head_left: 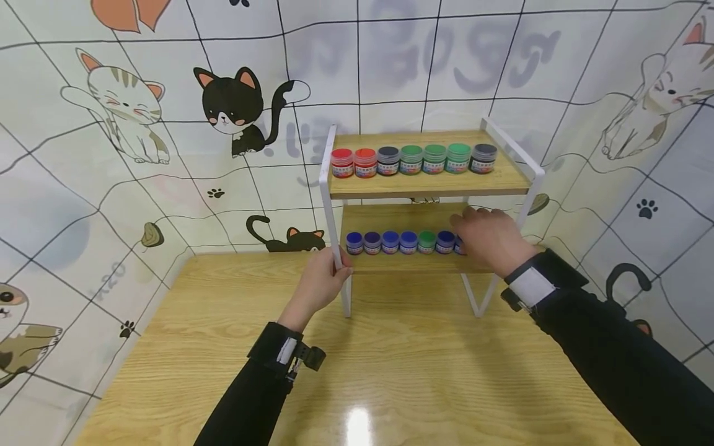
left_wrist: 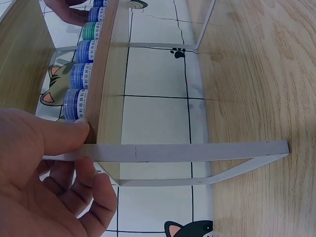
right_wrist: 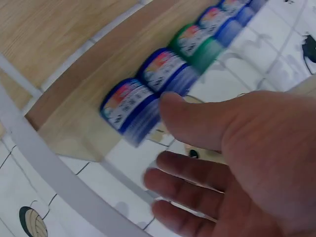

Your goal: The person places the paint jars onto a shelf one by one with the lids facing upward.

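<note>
A two-tier wooden shelf (head_left: 429, 184) with a white metal frame (left_wrist: 187, 152) stands at the back of the table. My left hand (head_left: 320, 280) grips the frame's left upright at lower-board height; in the left wrist view its thumb lies near the board's front corner. On the lower board stands a row of small paint jars, mostly blue-lidded, with one green jar (head_left: 426, 242) among them. My right hand (head_left: 493, 240) is at the row's right end. In the right wrist view its thumb tip is beside the end blue jar (right_wrist: 131, 111), fingers apart and not wrapped round it; contact is unclear.
The upper board holds a row of red, dark and green jars, including a red jar (head_left: 343, 162) at its left end. Behind the shelf rises a tiled-pattern wall covering (head_left: 390, 74) with cartoon cats. The wooden table (head_left: 401, 359) extends in front.
</note>
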`<state>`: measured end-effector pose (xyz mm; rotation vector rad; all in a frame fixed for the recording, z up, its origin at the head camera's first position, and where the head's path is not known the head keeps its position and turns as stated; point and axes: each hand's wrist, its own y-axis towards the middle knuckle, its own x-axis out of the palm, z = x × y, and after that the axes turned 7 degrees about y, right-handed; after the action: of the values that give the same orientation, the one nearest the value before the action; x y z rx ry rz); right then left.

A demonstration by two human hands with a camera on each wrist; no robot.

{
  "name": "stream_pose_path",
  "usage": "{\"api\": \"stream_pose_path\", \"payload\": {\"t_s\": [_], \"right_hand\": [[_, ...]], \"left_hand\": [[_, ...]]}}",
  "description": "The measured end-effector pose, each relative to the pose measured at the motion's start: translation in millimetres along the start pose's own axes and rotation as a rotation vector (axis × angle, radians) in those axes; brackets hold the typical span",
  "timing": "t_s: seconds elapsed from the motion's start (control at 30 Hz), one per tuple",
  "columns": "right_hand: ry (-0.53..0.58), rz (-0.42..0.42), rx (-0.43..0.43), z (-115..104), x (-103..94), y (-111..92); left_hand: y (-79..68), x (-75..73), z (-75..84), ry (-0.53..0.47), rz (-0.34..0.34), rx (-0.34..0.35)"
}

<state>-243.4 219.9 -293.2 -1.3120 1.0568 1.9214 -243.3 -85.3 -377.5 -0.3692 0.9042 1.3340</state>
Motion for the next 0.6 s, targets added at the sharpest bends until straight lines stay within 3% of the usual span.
{"api": "stream_pose_path", "payload": {"t_s": [0.13,0.27,0.37,0.6], "right_hand": [[0.014,0.062,-0.005,-7.6,-2.7,-1.8],[0.16,0.039,0.004,-19.2,6.2,-12.8],[0.266,0.039,-0.024,-29.3,25.5,-29.6],[0.394,0.017,-0.043,-37.1,75.0,-74.0]], "left_hand": [[0.8,-0.7,-1.1,-0.013,-0.003,-0.008],[1.0,-1.1,-3.5,-0.017,0.01,-0.015],[0.3,-1.3,-6.4,-0.025,0.021,-0.016],[-8.0,-1.4,-19.9,-0.058,0.044,-0.037]]}}
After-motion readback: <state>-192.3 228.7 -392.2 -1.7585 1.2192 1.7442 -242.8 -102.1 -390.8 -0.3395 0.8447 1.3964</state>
